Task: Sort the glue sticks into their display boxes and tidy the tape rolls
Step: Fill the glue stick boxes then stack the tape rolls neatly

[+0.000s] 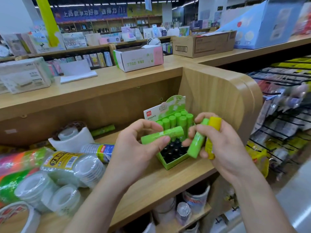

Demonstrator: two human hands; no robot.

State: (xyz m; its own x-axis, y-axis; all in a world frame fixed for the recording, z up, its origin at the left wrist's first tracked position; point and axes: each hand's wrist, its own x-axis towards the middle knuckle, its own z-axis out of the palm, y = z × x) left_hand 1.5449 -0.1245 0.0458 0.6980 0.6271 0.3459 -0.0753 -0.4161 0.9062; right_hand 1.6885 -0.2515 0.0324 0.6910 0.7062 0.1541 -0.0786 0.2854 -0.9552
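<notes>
Left hand [134, 148] fingers pinch a green glue stick [168, 134] over the display box [176, 163]; at three o'clock, right hand [225, 148] fingers clasp a second green stick [196, 145] and a yellow stick [214, 123].

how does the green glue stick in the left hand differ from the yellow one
The green glue stick lies nearly level in the left hand; the yellow glue stick stands nearly upright in the right hand. The green one is held alone; the yellow one shares its hand with a second green stick. Both are capped.
</notes>
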